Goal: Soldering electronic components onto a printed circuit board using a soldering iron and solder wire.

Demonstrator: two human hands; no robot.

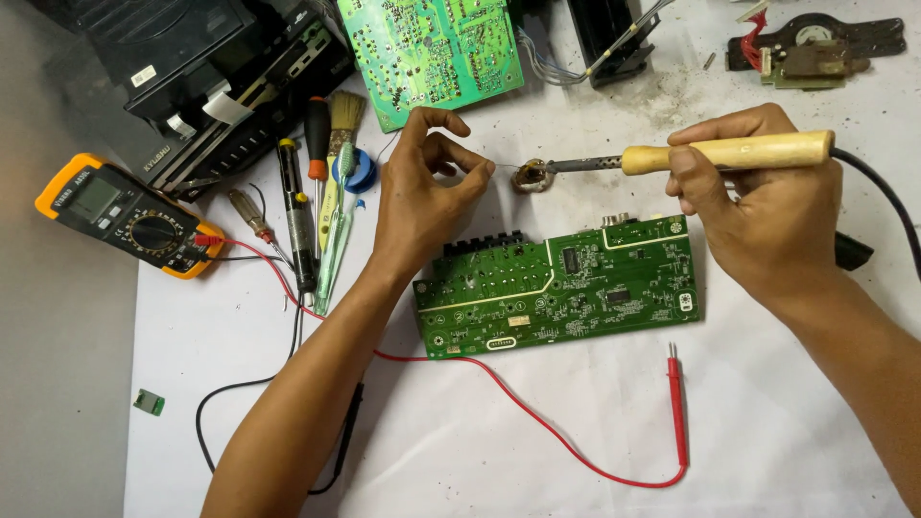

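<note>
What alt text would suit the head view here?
Right hand grips a wooden-handled soldering iron, its tip at a small holder; left hand pinches thin solder wire toward that tip. Below lies a green circuit board on a white sheet, with a yellow multimeter and its red probe nearby.

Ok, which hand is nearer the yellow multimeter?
Left. The left hand pinches a thin solder wire, right of the yellow multimeter, past the row of hand tools. The right hand grips the soldering iron, much farther right.
</note>
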